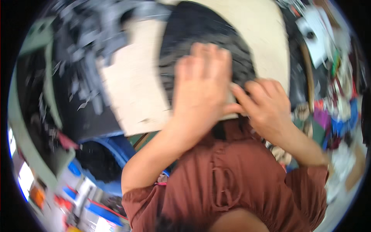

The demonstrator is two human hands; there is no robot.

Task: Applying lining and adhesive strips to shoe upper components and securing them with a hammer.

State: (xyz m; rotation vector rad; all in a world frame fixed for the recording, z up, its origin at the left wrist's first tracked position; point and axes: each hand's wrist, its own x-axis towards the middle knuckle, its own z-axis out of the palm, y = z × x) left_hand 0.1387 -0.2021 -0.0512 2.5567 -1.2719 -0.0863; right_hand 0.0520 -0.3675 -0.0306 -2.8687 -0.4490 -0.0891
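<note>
A dark black cloth piece (201, 23) with a rounded outline lies on a pale board, its near part wrinkled. My left hand (203, 83) rests palm down on the wrinkled part, fingers stretched away from me and its thumb pointing right. Close beside it, my right hand (268, 102) is at the cloth's right near edge, with bent fingers and the thumb reaching toward my left hand. Whatever lies beneath the right fingers is hidden. Motion blurs both hands.
The pale board (133, 83) ends just in front of my body. Grey cloth scraps (91, 34) are heaped at the far left. A blue container (119, 149) with dark stuff inside stands at lower left. Colourful materials (336, 108) are piled at right.
</note>
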